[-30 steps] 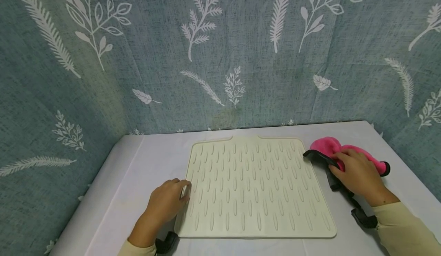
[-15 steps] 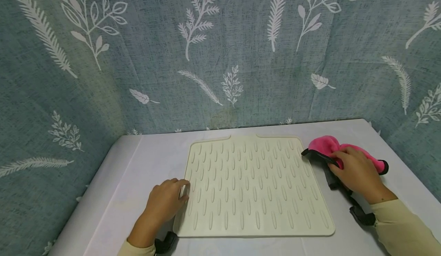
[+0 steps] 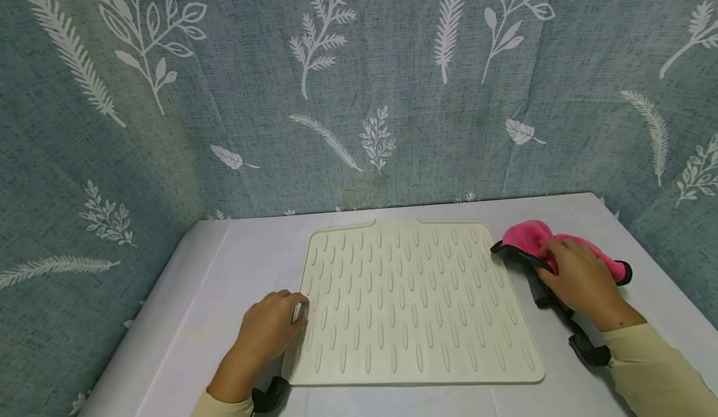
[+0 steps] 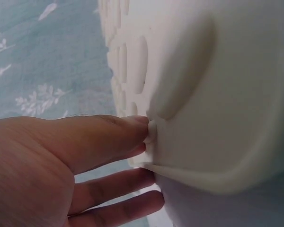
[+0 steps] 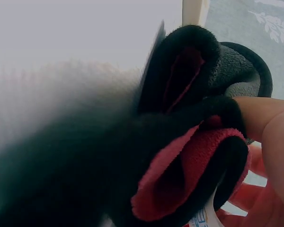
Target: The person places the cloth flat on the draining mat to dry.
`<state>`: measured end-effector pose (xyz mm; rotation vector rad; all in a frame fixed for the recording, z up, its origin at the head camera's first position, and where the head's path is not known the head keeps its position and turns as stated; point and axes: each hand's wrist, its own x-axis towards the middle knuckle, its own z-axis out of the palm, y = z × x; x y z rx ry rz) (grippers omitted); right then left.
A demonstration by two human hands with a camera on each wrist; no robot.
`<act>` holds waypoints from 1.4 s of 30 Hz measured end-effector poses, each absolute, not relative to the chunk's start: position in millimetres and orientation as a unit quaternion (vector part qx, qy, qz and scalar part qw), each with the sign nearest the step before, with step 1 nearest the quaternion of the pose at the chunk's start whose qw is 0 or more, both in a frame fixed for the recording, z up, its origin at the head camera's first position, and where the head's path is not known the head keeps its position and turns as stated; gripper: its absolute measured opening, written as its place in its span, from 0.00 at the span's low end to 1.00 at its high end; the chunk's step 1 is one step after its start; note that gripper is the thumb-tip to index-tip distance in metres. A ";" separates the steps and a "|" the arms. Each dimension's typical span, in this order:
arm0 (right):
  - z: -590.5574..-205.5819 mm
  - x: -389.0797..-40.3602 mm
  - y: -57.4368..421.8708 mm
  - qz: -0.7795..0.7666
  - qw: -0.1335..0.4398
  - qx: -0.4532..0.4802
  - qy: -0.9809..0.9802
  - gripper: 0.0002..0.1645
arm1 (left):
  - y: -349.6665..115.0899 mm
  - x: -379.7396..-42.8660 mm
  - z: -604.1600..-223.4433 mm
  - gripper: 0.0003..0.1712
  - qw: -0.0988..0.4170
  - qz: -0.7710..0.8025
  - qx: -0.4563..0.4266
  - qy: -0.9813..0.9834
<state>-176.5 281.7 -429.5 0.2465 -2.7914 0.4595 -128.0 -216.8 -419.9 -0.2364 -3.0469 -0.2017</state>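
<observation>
A cream silicone mat (image 3: pixel 415 305) with raised oblong ridges lies flat on the white table. My left hand (image 3: pixel 272 326) pinches its left edge; in the left wrist view the thumb (image 4: pixel 118 135) presses on the mat's top face while other fingertips meet the rim from below. To the right of the mat, my right hand (image 3: pixel 586 277) grips a bunched pink cloth (image 3: pixel 527 236) with black edging. Up close in the right wrist view, the folds of the cloth (image 5: pixel 203 156) show pink and dark grey fuzzy faces, with the thumb pressed into them.
Black wrist straps (image 3: pixel 589 349) sit at both forearms. A blue-green curtain (image 3: pixel 348 124) with white leaf prints hangs behind the table (image 3: pixel 224 280) and along both sides. A small printed white label (image 5: pixel 201 217) shows under the cloth.
The head view has shifted very slightly. Both hands keep their places on the mat and the cloth; the right fingers curl a little further into the cloth.
</observation>
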 end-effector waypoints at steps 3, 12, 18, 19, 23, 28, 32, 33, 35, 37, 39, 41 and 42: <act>-428.2 -177.3 282.9 0.180 0.140 0.079 -0.971 0.30 | -216.7 -127.7 -419.8 0.18 0.041 -0.064 -0.077 -0.994; -430.4 -177.5 288.8 0.154 0.076 0.066 -0.983 0.54 | -216.8 -128.9 -421.0 0.18 0.042 -0.063 -0.076 -0.994; -427.9 -178.5 288.9 0.136 0.029 0.037 -0.990 0.59 | -216.8 -128.9 -420.9 0.18 0.040 -0.061 -0.075 -0.994; -427.7 -178.6 288.6 0.138 0.023 0.032 -0.990 0.61 | -216.7 -128.9 -420.9 0.18 0.041 -0.061 -0.075 -0.994; -428.5 -179.2 287.8 0.146 0.017 0.028 -0.989 0.63 | -216.6 -128.8 -420.6 0.18 0.041 -0.061 -0.077 -0.994; -430.9 -179.5 287.6 0.163 0.042 0.045 -0.985 0.56 | -216.7 -128.5 -420.1 0.18 0.039 -0.061 -0.077 -0.994; -430.6 -179.6 288.8 0.175 0.042 0.050 -0.982 0.53 | -216.8 -128.3 -419.9 0.18 0.043 -0.060 -0.079 -0.994; -430.2 -179.7 289.1 0.177 0.040 0.051 -0.982 0.52 | -216.8 -128.3 -420.0 0.18 0.043 -0.059 -0.079 -0.994; -429.4 -179.8 289.7 0.177 0.037 0.053 -0.982 0.51 | -216.7 -128.2 -420.2 0.18 0.044 -0.058 -0.079 -0.994; -428.7 -179.6 289.7 0.175 0.036 0.053 -0.982 0.49 | -216.8 -128.2 -420.7 0.18 0.044 -0.057 -0.077 -0.994; -428.2 -179.2 289.8 0.174 0.038 0.052 -0.983 0.48 | -216.9 -128.3 -421.3 0.18 0.044 -0.057 -0.077 -0.994; -428.4 -178.5 289.7 0.171 0.042 0.051 -0.983 0.47 | -217.2 -128.2 -421.9 0.18 0.043 -0.057 -0.077 -0.994; -428.8 -178.2 289.7 0.170 0.045 0.052 -0.983 0.47 | -217.3 -128.2 -422.2 0.18 0.043 -0.057 -0.077 -0.995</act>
